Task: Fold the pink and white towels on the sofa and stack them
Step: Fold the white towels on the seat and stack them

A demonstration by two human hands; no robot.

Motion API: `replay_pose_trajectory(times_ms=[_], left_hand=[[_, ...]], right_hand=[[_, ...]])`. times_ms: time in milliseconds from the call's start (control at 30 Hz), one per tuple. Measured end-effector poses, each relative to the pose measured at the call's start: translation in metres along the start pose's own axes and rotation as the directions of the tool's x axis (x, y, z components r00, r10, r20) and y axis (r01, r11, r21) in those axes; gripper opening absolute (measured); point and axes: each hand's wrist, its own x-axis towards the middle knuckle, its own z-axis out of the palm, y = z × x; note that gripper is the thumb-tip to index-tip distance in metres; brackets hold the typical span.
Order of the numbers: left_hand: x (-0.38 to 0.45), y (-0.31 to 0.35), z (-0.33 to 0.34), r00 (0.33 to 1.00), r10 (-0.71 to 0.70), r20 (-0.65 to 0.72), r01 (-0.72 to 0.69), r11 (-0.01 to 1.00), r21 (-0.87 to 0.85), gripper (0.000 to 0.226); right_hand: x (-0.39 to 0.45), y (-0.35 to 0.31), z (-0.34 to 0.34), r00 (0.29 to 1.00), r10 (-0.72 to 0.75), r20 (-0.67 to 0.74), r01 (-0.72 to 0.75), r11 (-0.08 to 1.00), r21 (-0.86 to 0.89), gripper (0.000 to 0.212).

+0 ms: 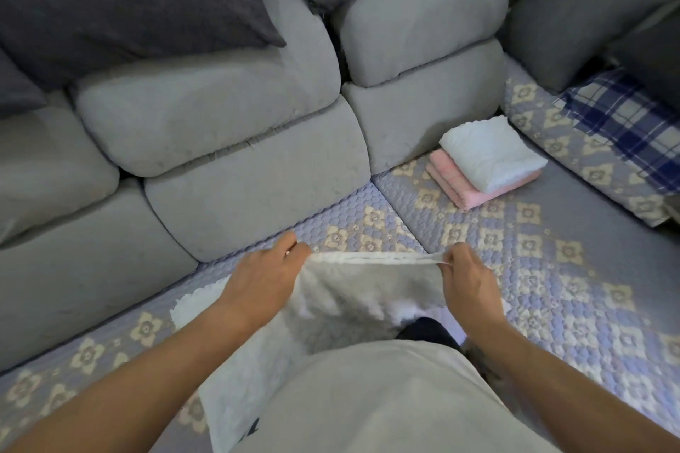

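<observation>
Between left hand (263, 278) and right hand (469, 278), both pinching corners, white towel (360, 290), top edge taut left-to-right.

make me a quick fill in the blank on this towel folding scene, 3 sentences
1. Both the left hand and the right hand grip the top edge of a ____ towel.
2. In the finished stack, the folded white towel lies on a ____ towel.
3. The stack sits to the person's ____.

Missing words: white; pink; right

A grey corner sofa (228, 143) with dark cushions (121, 0) carries a lilac quilted flower-patterned cover (574, 268) and a blue plaid cloth (625, 121).
</observation>
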Motion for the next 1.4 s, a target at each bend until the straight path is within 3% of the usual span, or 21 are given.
replay_pose_trajectory(times_ms=[67, 133, 267, 333, 400, 533, 600, 700, 800, 933, 1033, 1100, 1133, 1200, 1233, 1300, 1333, 1400], left_hand=[[0.023, -0.010, -0.023, 0.996, -0.031, -0.086, 0.037, 0.997, 0.070, 0.016], [0.046, -0.026, -0.047, 0.978, -0.042, -0.203, 0.075, 0.985, 0.156, 0.012], [0.090, -0.077, -0.108, 0.946, -0.035, -0.322, 0.144, 0.935, 0.323, 0.017], [0.110, -0.108, -0.153, 0.934, -0.049, -0.353, 0.186, 0.912, 0.366, 0.023], [0.125, -0.135, -0.213, 0.899, -0.047, -0.435, 0.247, 0.875, 0.416, 0.026], [0.135, -0.164, -0.324, 0.780, 0.038, -0.624, 0.273, 0.877, 0.395, 0.019], [0.134, -0.171, -0.351, 0.745, -0.023, -0.667, 0.314, 0.894, 0.320, 0.016], [0.130, -0.166, -0.361, 0.772, -0.118, -0.625, 0.361, 0.890, 0.279, 0.005], [0.140, -0.150, -0.379, 0.768, -0.165, -0.618, 0.384, 0.892, 0.238, 0.017], [0.165, -0.124, -0.437, 0.586, -0.339, -0.736, 0.450, 0.892, -0.053, 0.016], [0.179, -0.123, -0.453, 0.539, -0.399, -0.742, 0.455, 0.879, -0.142, 0.025], [0.183, -0.110, -0.444, 0.493, -0.474, -0.729, 0.428, 0.862, -0.271, 0.022], [0.183, -0.101, -0.434, 0.439, -0.552, -0.709, 0.383, 0.829, -0.407, 0.020], [0.179, -0.082, -0.418, 0.361, -0.686, -0.632, 0.223, 0.721, -0.656, 0.019], [0.175, -0.075, -0.415, 0.369, -0.728, -0.578, 0.093, 0.647, -0.756, 0.020], [0.164, -0.067, -0.420, 0.477, -0.766, -0.432, -0.138, 0.420, -0.897, 0.020], [0.158, -0.067, -0.427, 0.565, -0.750, -0.344, -0.173, 0.299, -0.938, 0.018], [0.147, -0.066, -0.441, 0.761, -0.627, -0.168, -0.094, 0.148, -0.984, 0.019]], right_hand=[[0.013, -0.011, -0.009, 0.999, 0.022, -0.035, -0.021, 0.999, 0.028, 0.026], [0.031, -0.017, -0.019, 0.994, -0.048, -0.102, 0.043, 0.998, -0.047, 0.036], [0.092, -0.052, -0.070, 0.969, -0.181, -0.169, 0.140, 0.964, -0.228, 0.032], [0.127, -0.089, -0.119, 0.919, -0.281, -0.276, 0.215, 0.945, -0.248, 0.020], [0.160, -0.130, -0.180, 0.852, -0.334, -0.403, 0.274, 0.940, -0.202, 0.010], [0.201, -0.206, -0.295, 0.749, -0.243, -0.617, 0.351, 0.934, 0.059, 0.028], [0.214, -0.226, -0.330, 0.743, -0.267, -0.614, 0.418, 0.901, 0.114, 0.026], [0.226, -0.234, -0.358, 0.761, -0.291, -0.580, 0.464, 0.869, 0.173, 0.024], [0.227, -0.236, -0.393, 0.759, -0.208, -0.617, 0.471, 0.830, 0.299, 0.025], [0.218, -0.232, -0.469, 0.717, -0.007, -0.697, 0.467, 0.746, 0.474, 0.031], [0.208, -0.216, -0.504, 0.719, -0.033, -0.694, 0.545, 0.646, 0.534, 0.022], [0.200, -0.203, -0.504, 0.757, -0.076, -0.649, 0.548, 0.615, 0.567, 0.022], [0.201, -0.194, -0.499, 0.788, -0.101, -0.607, 0.532, 0.607, 0.590, 0.026], [0.194, -0.178, -0.490, 0.882, -0.149, -0.446, 0.456, 0.502, 0.735, 0.029], [0.187, -0.172, -0.488, 0.919, -0.197, -0.342, 0.395, 0.415, 0.820, 0.029], [0.172, -0.165, -0.493, 0.931, -0.306, -0.199, 0.285, 0.267, 0.921, 0.032], [0.166, -0.161, -0.500, 0.926, -0.345, -0.151, 0.235, 0.215, 0.948, 0.035], [0.159, -0.155, -0.514, 0.889, -0.448, -0.095, 0.164, 0.119, 0.979, 0.042]])
